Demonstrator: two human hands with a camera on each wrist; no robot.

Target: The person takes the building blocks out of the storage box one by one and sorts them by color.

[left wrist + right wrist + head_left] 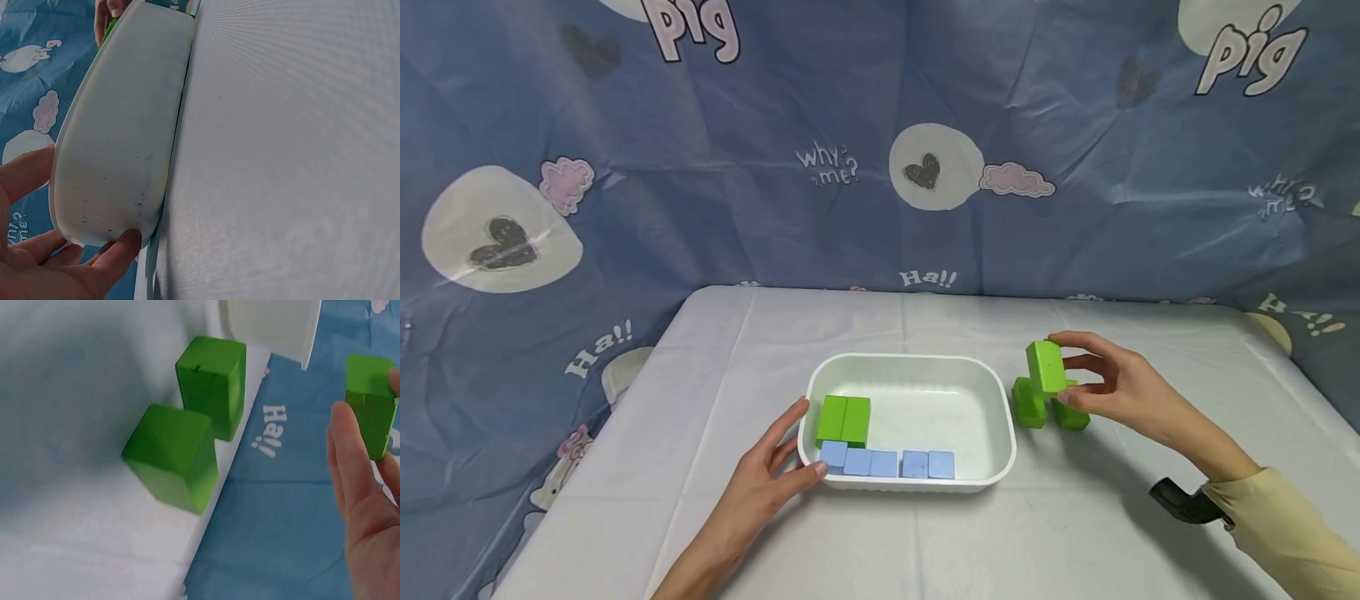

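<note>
Broadly, the desk (1075, 517) carries a white tray (1000, 417) near its middle — the left hand (760, 487) rests against the tray's near-left corner, fingers straight. Inside lie two green blocks (844, 419) and a row of blue blocks (887, 462). Right of the tray, the right hand (1120, 387) pinches a green block (1045, 367), lifted just above two more green blocks (1048, 408) on the desk.
</note>
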